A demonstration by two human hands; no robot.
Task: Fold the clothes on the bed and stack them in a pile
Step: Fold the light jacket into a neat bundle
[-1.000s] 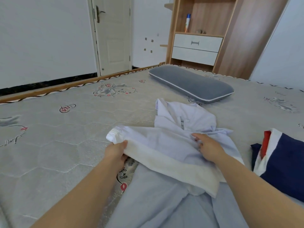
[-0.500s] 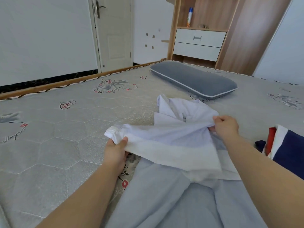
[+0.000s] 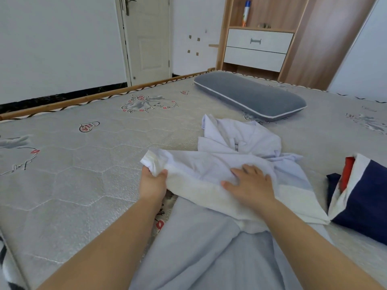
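Observation:
A pale lilac shirt (image 3: 240,143) with a white band lies crumpled in the middle of the bed (image 3: 83,185). My left hand (image 3: 152,183) grips the white end of its sleeve, thumb over the cloth. My right hand (image 3: 251,183) lies flat on the sleeve with fingers spread, pressing it down. A light blue-grey garment (image 3: 199,252) spreads out below my forearms. A folded navy, white and red garment (image 3: 364,191) sits at the right edge.
A long grey pillow (image 3: 249,95) lies at the far side of the mattress. Beyond it stand a wooden wardrobe with white drawers (image 3: 257,49) and a closed door (image 3: 146,38). Bare patterned mattress stretches to the left.
My right hand let go of the far part of the shirt, came back toward me and now presses flat on the sleeve. My left hand keeps its hold on the sleeve end.

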